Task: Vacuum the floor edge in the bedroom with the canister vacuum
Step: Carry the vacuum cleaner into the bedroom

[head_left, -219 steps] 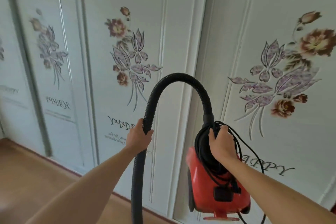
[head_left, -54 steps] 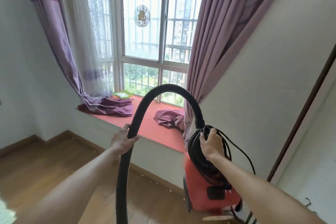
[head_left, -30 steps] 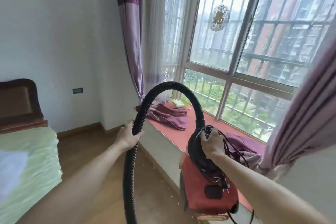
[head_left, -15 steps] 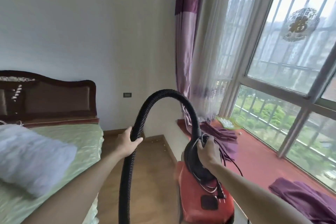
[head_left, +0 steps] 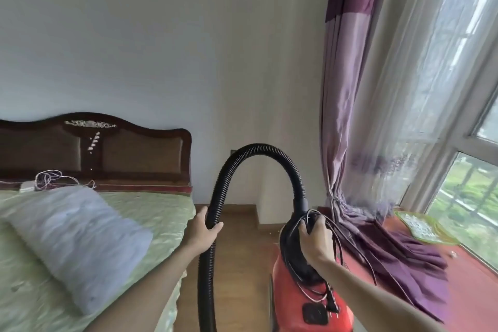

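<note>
Where the feed sits nearest me, at 5 o'clock, the right hand (head_left: 315,242) is curled over the black top of the red canister vacuum (head_left: 291,302), gripping it together with loops of black power cord (head_left: 292,259). The canister's base runs off the bottom edge, so I cannot tell whether it touches the floor. At 7 o'clock the left hand (head_left: 204,232) is wrapped closed around the ribbed black hose (head_left: 225,178). That hose rises from the grip, arches over mid-view and drops into the canister top just above the right hand; below the left hand it hangs straight down out of view. Between the 2 forearms lies the wooden floor (head_left: 239,264), running to the white wall (head_left: 188,48). At 8 o'clock I see a bed (head_left: 161,210) with a green cover and a white pillow (head_left: 78,240) on it. Its dark headboard (head_left: 134,153) stands at 9 o'clock against the wall. At 4 o'clock a red window ledge (head_left: 469,294) carries the pooled purple foot of the curtain (head_left: 347,75), which hangs at 2 o'clock beside the window (head_left: 469,191) at 3 o'clock.
</note>
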Demonstrator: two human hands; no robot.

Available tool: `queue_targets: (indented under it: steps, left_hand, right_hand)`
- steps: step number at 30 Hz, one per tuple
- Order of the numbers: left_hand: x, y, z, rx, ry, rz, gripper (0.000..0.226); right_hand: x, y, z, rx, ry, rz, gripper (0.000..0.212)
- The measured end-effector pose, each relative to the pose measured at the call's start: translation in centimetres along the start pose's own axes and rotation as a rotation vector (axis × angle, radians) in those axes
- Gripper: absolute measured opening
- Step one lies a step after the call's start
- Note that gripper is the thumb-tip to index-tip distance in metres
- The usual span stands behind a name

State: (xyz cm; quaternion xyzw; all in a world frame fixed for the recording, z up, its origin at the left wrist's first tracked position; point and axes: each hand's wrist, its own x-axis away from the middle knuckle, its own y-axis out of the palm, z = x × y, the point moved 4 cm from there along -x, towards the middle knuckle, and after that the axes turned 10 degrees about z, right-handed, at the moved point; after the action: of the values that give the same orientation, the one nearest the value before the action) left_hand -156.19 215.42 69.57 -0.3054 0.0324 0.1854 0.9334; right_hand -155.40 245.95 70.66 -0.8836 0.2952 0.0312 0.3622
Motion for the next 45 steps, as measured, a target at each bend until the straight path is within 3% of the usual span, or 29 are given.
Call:
queue_targets:
  steps: [7,24,34,45]
  left_hand:
    - [-7.4,1.0,-2.0,-0.026,-0.017,0.013,0.032]
    - [-30.1,10.0,-7.6,-0.042,-0.041,-0.062,0.030]
    - [-35.1,16.8,-5.9,-0.074,0.027,-0.178,0.029]
    - [-37.7,26.1,1.9,-0.116,0.120,-0.268,0.039]
  right_hand:
    - [-5.3,7.2,-1.6,-0.073,-0.009,-0.052,0.034]
    - [-19.8,25.4,-5.0,-0.027,0.107,-0.087,0.029]
    - [-24.4,27.1,-2.0,-0.026,0.254,-0.036,0.029]
    - [-30.3,22.7,4.0,-0.090,0.342,0.086,0.023]
